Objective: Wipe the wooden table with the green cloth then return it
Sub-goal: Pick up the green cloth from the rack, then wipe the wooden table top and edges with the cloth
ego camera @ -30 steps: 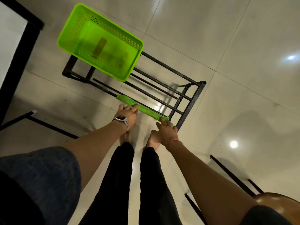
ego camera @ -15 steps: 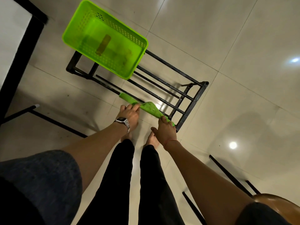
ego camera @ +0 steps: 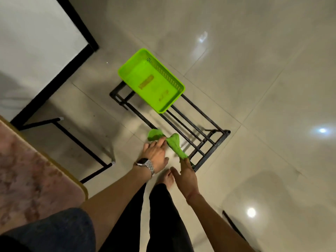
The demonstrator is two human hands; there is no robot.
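my left hand (ego camera: 154, 155) and right hand (ego camera: 187, 176) pinch the soft green cloth (ego camera: 174, 144) in their fingers, beside the black metal rack (ego camera: 209, 139).

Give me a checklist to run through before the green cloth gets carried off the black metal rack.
1. Left hand holds the green cloth: ok, its fingers pinch the middle of the cloth.
2. Right hand holds the cloth: ok, its fingertips pinch the lower end.
3. Cloth free of the black metal rack: cannot tell, the cloth looks lifted in front of the near rail.
4. Bright green plastic basket steady on the rack: ok, it sits on the far end, apart from both hands.
5. Wooden table in reach: cannot tell, only a yellow-edged pinkish surface shows at the left.
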